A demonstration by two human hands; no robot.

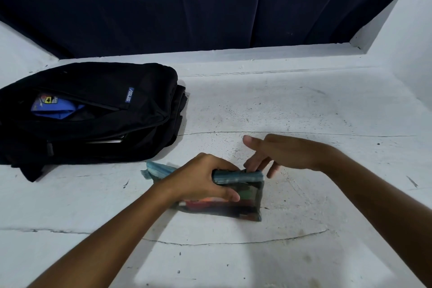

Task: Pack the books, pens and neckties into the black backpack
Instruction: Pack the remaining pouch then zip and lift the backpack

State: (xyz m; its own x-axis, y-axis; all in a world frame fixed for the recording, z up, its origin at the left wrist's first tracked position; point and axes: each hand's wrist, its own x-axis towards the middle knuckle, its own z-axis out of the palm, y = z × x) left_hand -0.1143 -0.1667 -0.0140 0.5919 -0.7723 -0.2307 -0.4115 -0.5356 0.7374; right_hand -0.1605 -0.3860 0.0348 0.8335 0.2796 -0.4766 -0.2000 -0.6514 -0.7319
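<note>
A black backpack point(98, 112) lies on its side at the left of the white surface, its front pocket unzipped with a blue item point(55, 107) showing inside. In the middle lies a folded dark patterned necktie point(238, 201) with red and orange patches. My left hand point(203, 177) grips the tie's rolled upper edge, thumb pressing on top of the fold. My right hand point(278, 154) hovers just behind the roll with straight fingers, fingertips touching its far side. A teal strip of necktie point(159, 169) sticks out to the left behind my left hand.
A dark blue curtain point(210, 2) hangs across the back. A white wall point(406, 37) closes off the right side. The painted surface point(304, 105) is cracked and scuffed, with bare room to the right and in front.
</note>
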